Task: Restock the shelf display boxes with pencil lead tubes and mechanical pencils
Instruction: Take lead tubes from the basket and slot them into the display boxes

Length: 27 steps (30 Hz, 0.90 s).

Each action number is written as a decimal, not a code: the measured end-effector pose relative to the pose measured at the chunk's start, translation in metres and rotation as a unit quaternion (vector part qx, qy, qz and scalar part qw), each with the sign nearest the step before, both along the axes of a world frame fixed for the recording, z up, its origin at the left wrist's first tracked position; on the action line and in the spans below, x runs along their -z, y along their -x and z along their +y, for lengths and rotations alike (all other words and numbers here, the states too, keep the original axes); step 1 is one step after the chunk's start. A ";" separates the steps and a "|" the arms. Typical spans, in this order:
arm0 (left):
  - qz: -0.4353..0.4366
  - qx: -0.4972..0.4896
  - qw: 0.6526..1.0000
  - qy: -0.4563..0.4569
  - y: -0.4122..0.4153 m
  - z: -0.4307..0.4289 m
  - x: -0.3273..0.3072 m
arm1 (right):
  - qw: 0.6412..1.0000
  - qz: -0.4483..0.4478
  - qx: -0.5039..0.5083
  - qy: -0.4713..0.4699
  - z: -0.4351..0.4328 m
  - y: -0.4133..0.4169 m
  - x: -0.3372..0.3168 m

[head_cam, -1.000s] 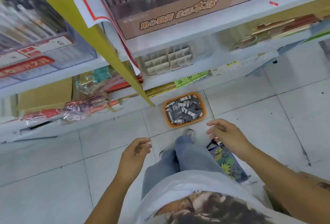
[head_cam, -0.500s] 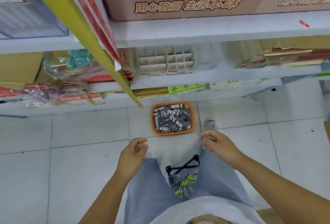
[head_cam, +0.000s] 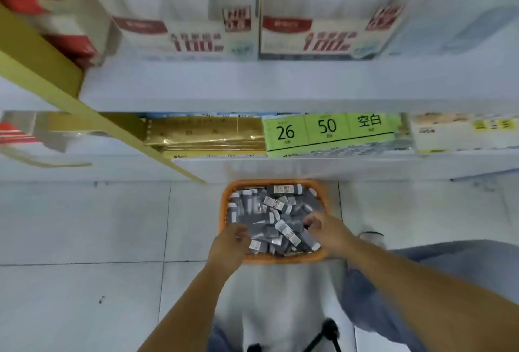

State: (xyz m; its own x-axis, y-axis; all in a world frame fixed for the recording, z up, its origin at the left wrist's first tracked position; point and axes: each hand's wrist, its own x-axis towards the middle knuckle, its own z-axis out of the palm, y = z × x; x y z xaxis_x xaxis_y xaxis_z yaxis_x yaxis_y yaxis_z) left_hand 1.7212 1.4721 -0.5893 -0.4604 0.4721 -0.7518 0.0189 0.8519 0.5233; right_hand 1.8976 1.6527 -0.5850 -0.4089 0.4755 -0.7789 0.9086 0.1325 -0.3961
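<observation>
Our left hand (head_cam: 229, 245) and right hand (head_cam: 327, 228) curl down into the grey tubes (head_cam: 269, 211). We cannot tell if the hidden fingertips hold one. The white boxes (head_cam: 185, 28) above are blurry and cut off at the top.

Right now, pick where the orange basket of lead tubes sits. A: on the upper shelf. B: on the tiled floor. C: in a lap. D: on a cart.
B: the orange basket rests on the floor tiles below the lowest shelf.
</observation>
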 end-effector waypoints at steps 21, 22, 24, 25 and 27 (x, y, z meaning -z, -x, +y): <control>0.270 0.229 0.935 -0.001 -0.017 0.021 0.175 | 0.976 0.090 -0.089 -0.176 -0.026 -0.014 0.184; 0.262 0.236 0.936 0.006 -0.017 0.021 0.172 | 0.976 0.098 -0.090 -0.170 -0.024 -0.013 0.183; 0.259 0.232 0.938 0.008 -0.017 0.022 0.168 | 0.978 0.117 -0.082 -0.150 -0.022 -0.013 0.180; 0.254 0.217 0.943 0.006 -0.016 0.022 0.167 | 0.980 0.129 -0.066 -0.137 -0.022 -0.015 0.180; 0.232 0.175 0.957 -0.002 -0.014 0.020 0.165 | 0.981 0.150 -0.017 -0.118 -0.022 -0.018 0.177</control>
